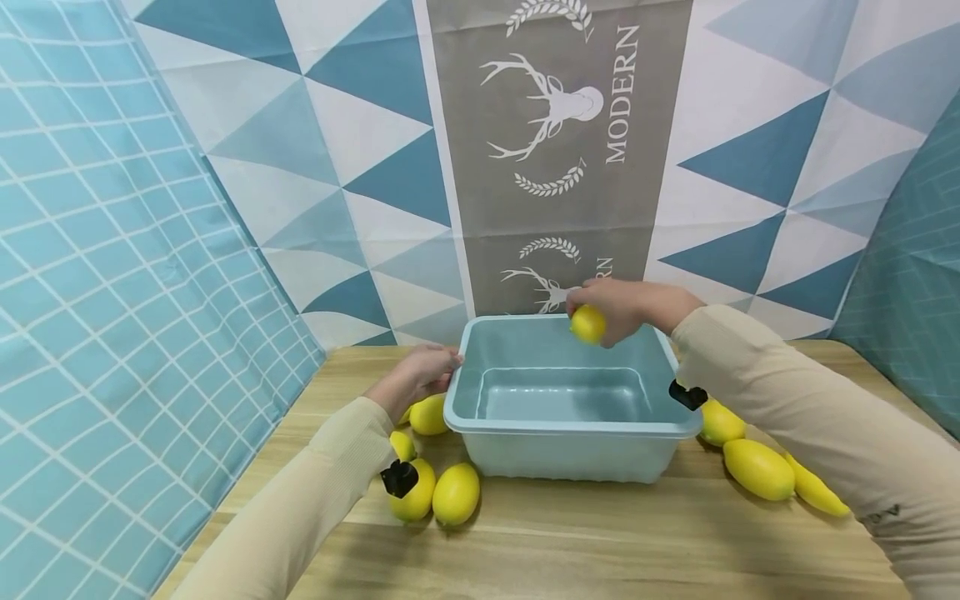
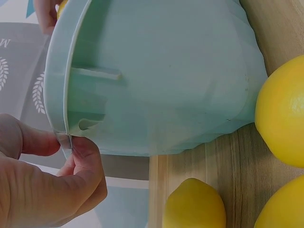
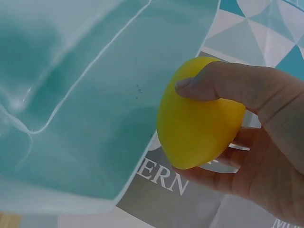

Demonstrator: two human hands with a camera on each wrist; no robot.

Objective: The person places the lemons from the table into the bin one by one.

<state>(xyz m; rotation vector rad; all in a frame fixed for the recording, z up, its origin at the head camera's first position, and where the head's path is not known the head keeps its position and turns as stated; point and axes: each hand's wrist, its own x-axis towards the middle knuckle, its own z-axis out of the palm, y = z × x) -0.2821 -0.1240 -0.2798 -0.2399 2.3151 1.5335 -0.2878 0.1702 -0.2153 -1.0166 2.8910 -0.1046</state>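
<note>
Centre-right, the right hand (image 1: pixel 621 308) gripped a probably light lemon (image 1: pixel 588 324) round its firm-looking middle; the left hand (image 1: pixel 429 367) pinched the tub rim (image 1: pixel 573 428).

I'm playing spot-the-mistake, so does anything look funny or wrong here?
Yes: in the head view, the deer and the word MODERN on the backdrop run sideways, which looks odd. The bin stands upright, and I see nothing spilled or broken.

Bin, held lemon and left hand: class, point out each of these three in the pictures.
Bin (image 1: pixel 562 456): head view, on its outer front wall.
Held lemon (image 3: pixel 199 126): right wrist view, on its bare side below the thumb.
Left hand (image 2: pixel 47 187): left wrist view, mid-hand.
</note>
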